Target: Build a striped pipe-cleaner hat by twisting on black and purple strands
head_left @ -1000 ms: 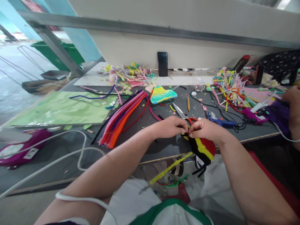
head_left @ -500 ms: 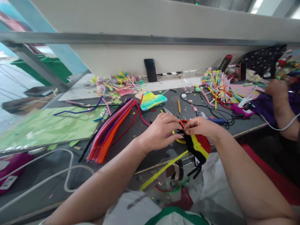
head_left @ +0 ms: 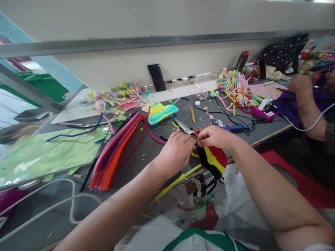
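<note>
Just past the table edge hangs a flat craft piece of black, yellow and red pipe cleaners (head_left: 213, 158). Its black upper end is pinched between the thumb and fingers of my right hand (head_left: 213, 136). My left hand (head_left: 178, 148) meets it there with curled fingers closed at the same end; the exact grip is partly hidden. One long yellow pipe cleaner (head_left: 178, 181) slants down below my left wrist, and black ends dangle from the piece. Scissors (head_left: 183, 126) with orange handles lie right behind my fingertips.
Left of my hands lies a bundle of red, purple and orange pipe cleaners (head_left: 112, 153). Behind are a teal-and-yellow pad (head_left: 162, 113), a phone (head_left: 157, 78) and a pencil-like stick (head_left: 193, 115). A blue-handled tool (head_left: 232, 128) and a co-worker's hand (head_left: 300, 85) are to the right.
The view has shifted, so the table appears further left. My left fingers, spread before, are now curled in against the piece. The scissors show more fully.
</note>
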Demonstrator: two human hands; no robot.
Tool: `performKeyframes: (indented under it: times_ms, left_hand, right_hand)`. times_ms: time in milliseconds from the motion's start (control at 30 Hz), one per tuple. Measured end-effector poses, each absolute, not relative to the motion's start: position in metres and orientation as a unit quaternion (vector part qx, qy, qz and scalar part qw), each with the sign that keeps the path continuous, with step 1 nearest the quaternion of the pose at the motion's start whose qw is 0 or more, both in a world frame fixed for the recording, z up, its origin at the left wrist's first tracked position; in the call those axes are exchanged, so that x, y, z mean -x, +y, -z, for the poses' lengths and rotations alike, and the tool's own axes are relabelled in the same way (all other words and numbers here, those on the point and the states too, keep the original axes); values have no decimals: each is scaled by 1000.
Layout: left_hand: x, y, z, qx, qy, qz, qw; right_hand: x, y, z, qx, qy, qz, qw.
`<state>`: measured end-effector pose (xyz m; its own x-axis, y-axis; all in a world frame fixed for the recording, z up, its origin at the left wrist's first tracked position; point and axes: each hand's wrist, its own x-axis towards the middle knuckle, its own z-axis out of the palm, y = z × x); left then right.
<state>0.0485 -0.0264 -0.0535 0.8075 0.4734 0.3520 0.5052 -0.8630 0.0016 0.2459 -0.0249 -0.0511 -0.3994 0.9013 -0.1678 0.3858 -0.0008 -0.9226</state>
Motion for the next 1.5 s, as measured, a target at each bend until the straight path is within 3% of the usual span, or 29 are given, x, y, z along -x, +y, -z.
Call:
performKeyframes:
  times_ms: [100, 300, 433, 533, 667, 733, 900, 1100, 1500]
  left_hand:
    - [-50, -24, 51, 930, -300, 185, -104]
    - [-46, -15, 54, 763, -341, 109, -538]
    - [-46, -10, 61, 665, -338, 112, -656]
    - [-46, -6, 63, 606, -349, 186, -690]
    - [-39, 6, 62, 537, -353, 319, -696]
    - [-36, 13, 63, 515, -352, 386, -680]
    - [-33, 23, 71, 494, -320, 460, -664]
    - [-27, 32, 70, 472, -316, 459, -683]
    - [-26, 40, 76, 523, -345, 527, -574]
  right_hand:
    - [-245, -27, 48, 490, -693, -481, 221]
    - [-242, -29, 44, 454, -730, -477, 182]
    - [-246, -29, 44, 457, -718, -492, 184]
    - [-257, -29, 42, 457, -643, -554, 266]
    - [-274, -27, 42, 390, -497, -621, 463]
    - [-278, -24, 44, 367, -457, -634, 504]
    - [-268, -18, 51, 360, -418, -631, 545]
    - [-261, -14, 54, 381, -389, -619, 567]
    - [-253, -11, 59, 386, -397, -627, 548]
